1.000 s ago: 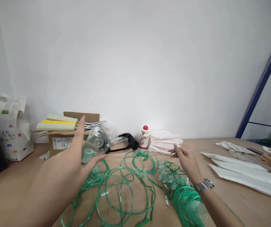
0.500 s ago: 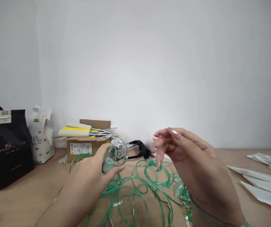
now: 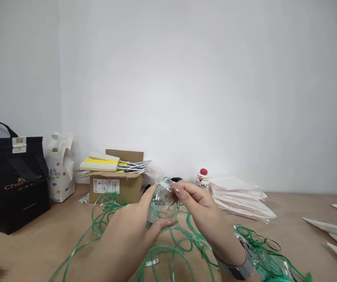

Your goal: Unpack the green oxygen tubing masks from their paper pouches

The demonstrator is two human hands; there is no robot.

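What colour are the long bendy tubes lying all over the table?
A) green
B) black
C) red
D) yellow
A: the tubes coil in green loops across the wooden table, beneath the left hand and right hand, which hold a clear plastic mask between them.

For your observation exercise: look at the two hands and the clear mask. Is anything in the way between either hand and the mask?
Nothing visible stands between them. The left hand already cups the clear mask from below, and the right hand pinches its upper edge with the fingertips. The green tubing lies beneath on the table, not between.
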